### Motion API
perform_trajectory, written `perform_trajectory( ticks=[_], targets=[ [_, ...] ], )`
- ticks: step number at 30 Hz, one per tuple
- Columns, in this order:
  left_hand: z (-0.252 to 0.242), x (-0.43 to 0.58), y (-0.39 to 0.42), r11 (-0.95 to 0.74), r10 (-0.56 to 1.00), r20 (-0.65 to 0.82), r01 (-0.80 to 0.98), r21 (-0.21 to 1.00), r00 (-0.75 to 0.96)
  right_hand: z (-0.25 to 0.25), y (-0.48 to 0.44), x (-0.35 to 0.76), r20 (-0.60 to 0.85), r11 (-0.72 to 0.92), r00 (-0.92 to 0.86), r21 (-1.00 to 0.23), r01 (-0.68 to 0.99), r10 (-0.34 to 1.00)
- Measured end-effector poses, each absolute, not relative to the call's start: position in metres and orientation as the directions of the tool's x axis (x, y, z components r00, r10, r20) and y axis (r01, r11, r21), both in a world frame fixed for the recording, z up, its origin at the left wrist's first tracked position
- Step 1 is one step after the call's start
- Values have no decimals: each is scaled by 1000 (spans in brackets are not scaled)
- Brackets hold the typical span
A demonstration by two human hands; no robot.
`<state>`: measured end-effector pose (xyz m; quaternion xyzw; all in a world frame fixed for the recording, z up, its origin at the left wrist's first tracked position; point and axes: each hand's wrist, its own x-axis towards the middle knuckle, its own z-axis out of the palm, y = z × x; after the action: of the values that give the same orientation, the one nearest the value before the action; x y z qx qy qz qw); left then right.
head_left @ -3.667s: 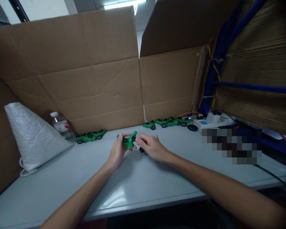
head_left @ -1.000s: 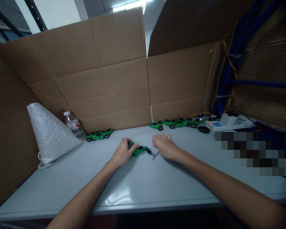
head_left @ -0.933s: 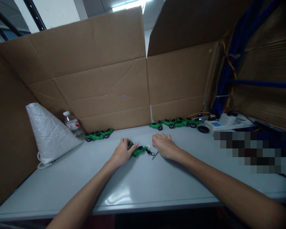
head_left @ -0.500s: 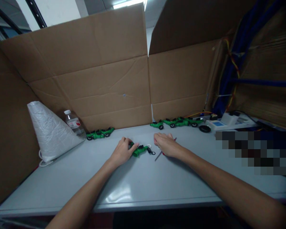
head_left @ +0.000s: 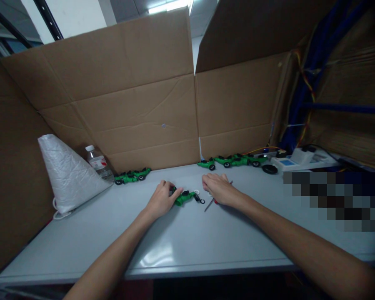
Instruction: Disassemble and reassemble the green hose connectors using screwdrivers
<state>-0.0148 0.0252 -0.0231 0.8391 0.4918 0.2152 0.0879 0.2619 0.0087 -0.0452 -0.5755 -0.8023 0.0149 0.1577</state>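
My left hand (head_left: 163, 198) is closed around the near-left end of a green toy car (head_left: 184, 197) on the table. Black parts show on the car's top, and its right end has a dark arm tipped by a small black ring (head_left: 202, 201). A white ring-shaped piece (head_left: 196, 192) shows just behind that end. To the right, my right hand (head_left: 217, 187) rests with fingers curled together; whatever they hold is hidden. Beneath that hand, a thin grey rod (head_left: 209, 204) sticks out on both sides, with a bit of red (head_left: 216, 202) beside it.
Several green toy cars (head_left: 240, 160) line the back right; more (head_left: 132, 176) sit at back left beside a water bottle (head_left: 99, 162) and silvery bag (head_left: 71, 179). A black disc (head_left: 269, 169) lies near a white power strip (head_left: 309, 159). Cardboard walls (head_left: 137, 116) enclose the table (head_left: 96, 246).
The whole view has shifted very slightly. Both hands and the green toy car keep almost the same positions.
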Motion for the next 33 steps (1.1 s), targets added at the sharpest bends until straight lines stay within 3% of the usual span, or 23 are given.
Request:
perform_trajectory(
  ticks=[11, 33],
  targets=[
    [-23, -14, 24, -489, 869, 276, 791, 368, 410, -34, 8, 267, 242, 328, -262, -295, 898, 934],
    [-19, -15, 23, -489, 871, 267, 782, 387, 413, -25, 3, 270, 289, 429, -379, -137, 893, 879]
  ],
)
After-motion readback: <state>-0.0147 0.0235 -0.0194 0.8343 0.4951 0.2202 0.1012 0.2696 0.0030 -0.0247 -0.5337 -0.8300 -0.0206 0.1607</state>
